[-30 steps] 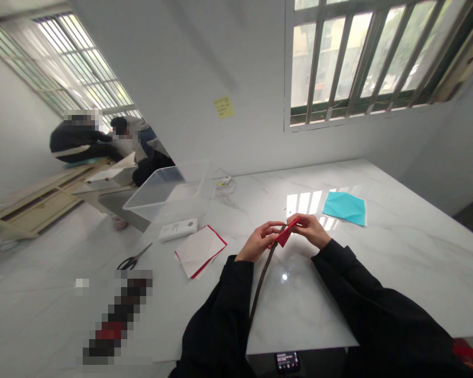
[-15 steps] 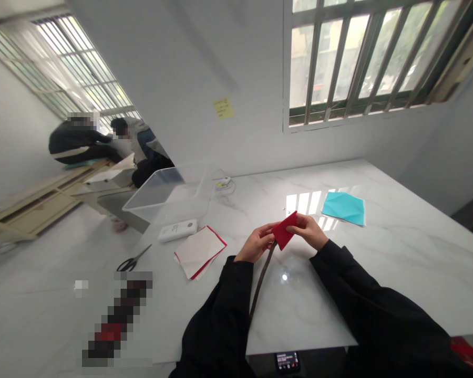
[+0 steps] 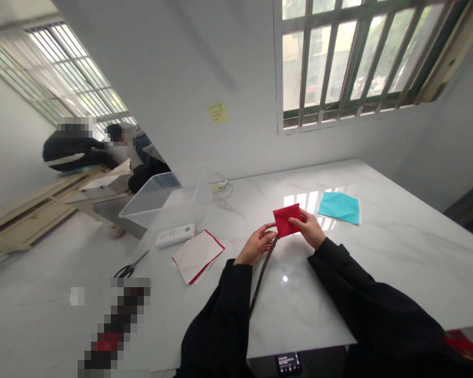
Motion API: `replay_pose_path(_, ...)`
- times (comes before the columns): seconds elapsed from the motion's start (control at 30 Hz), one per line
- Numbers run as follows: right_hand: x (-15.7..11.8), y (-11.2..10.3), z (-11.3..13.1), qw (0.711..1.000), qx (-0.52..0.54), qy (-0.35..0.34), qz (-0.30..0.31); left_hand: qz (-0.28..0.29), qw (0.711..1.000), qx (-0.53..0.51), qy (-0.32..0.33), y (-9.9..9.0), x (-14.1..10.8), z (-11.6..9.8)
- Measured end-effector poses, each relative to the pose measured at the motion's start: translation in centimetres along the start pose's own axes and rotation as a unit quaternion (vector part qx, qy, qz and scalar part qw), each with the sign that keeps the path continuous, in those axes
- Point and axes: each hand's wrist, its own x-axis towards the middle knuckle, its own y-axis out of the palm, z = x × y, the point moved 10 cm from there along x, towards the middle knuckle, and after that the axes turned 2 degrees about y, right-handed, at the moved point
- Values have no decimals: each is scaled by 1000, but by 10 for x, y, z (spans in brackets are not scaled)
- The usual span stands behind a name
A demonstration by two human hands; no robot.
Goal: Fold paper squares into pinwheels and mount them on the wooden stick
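A folded piece of red paper (image 3: 286,220) is held up above the white marble table (image 3: 398,262). My right hand (image 3: 309,229) pinches its right side, and my left hand (image 3: 257,244) holds its lower left corner. A thin dark brown strap (image 3: 263,273) runs from under the paper down past my left sleeve. Its far end is hidden by the sleeve. A turquoise paper sheet (image 3: 339,207) lies to the right of my right hand, and a white sheet with red edges (image 3: 198,257) lies to the left of my left hand.
Black-handled scissors (image 3: 131,269), a white power bank (image 3: 175,235) and a clear plastic box (image 3: 163,202) stand on the table's left part. A phone (image 3: 288,362) shows below the front edge. Two seated people (image 3: 79,149) are at the far left.
The red paper has opened from a narrow fold into a wider, flatter shape and risen slightly. My hands have moved a little apart, and the view has shifted slightly.
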Motion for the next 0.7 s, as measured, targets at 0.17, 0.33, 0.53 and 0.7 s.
replay_pose_path(0.17, 3, -11, 0, 999, 15, -2, -30, -9, 999, 38, -13, 0, -1, 0)
replay_pose_path(0.33, 4, -14, -2, 999, 22, 1, -39, 12, 999, 40, -13, 3, -1, 0)
replay_pose_path(0.53, 4, -15, -3, 999, 20, 4, -42, 35, 999, 33, -14, 6, -1, 4)
replay_pose_path(0.7, 3, -13, -2, 999, 21, 11, -39, 48, 999, 23, -7, 9, 0, 4)
